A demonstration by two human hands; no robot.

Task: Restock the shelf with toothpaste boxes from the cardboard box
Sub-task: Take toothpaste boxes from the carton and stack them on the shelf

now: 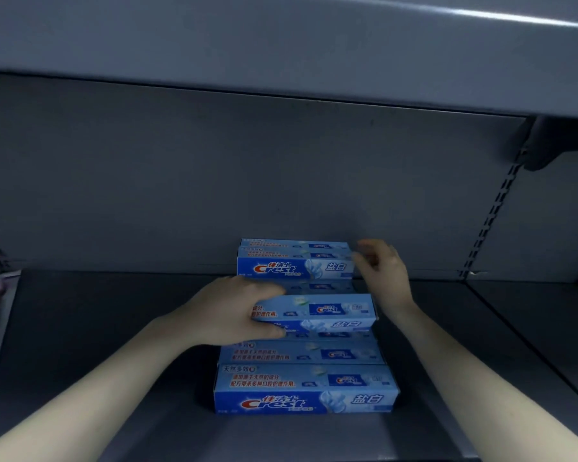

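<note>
Head view | shelf (80, 328): toothpaste boxes (306, 388) stacked mid-shelf in a row running back | left hand (234, 311): one box (327, 311) gripped at its end | right hand (381, 271): blurred, grip cannot be told, at rear stack (294, 261) | step: placing | next: held box to be squared onto the row.
</note>
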